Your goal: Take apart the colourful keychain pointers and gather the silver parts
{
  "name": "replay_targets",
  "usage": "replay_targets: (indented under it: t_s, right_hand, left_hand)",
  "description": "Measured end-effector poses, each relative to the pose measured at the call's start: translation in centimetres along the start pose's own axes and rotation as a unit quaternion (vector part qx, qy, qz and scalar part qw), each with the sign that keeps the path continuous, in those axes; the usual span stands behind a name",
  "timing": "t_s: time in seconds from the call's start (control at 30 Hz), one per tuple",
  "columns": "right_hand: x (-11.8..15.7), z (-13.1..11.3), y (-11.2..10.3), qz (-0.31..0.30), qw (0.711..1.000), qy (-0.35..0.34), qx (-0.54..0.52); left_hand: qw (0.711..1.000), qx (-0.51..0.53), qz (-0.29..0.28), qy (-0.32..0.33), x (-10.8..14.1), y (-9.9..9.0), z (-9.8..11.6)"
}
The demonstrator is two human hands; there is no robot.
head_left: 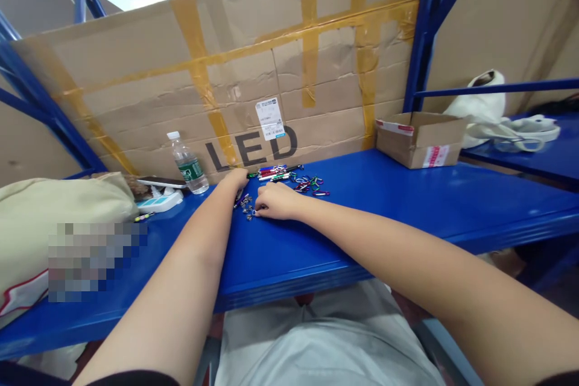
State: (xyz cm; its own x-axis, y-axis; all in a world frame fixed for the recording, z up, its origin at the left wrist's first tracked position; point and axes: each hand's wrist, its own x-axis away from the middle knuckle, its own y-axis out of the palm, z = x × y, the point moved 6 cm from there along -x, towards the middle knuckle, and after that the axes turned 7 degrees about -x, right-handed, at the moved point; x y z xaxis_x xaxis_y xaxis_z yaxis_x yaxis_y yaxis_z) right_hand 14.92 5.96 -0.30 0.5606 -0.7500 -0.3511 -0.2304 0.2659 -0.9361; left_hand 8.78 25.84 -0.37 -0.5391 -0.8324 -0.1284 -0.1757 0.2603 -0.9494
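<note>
Your right hand (277, 201) pinches a small metal ring (254, 213) at its fingertips, likely picking. Left hand (236, 181): hold hidden, can't tell. Next calls for steady pinching.

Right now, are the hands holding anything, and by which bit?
The right hand seems to pinch a small ring by its edge; whether the left hand holds anything can't be told.
</note>
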Motion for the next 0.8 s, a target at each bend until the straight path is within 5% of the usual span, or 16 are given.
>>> replay_targets:
  t_s: [0.13,0.3,0.57,0.8]
  right_hand:
    - [0.1,0.1,-0.1,0.003,1.000,0.028,0.002]
    - [0.3,0.2,0.1,0.010,0.999,0.049,-0.018]
    - [0.5,-0.1,0.2,0.004,0.999,0.039,0.029]
    - [0.9,-1.2,-0.4,-0.024,0.997,0.025,0.070]
  left_hand:
    - [0.999,-0.041,0.003,-0.026,0.3,0.1,-0.2]
    - [0.998,-0.036,0.041,-0.006,1.6,-2.2,0.1]
    - [0.970,0.064,0.204,0.114,8.2,-6.8,0.9]
    - [0.958,0.127,0.227,0.122,11.3,-7.8,2.0]
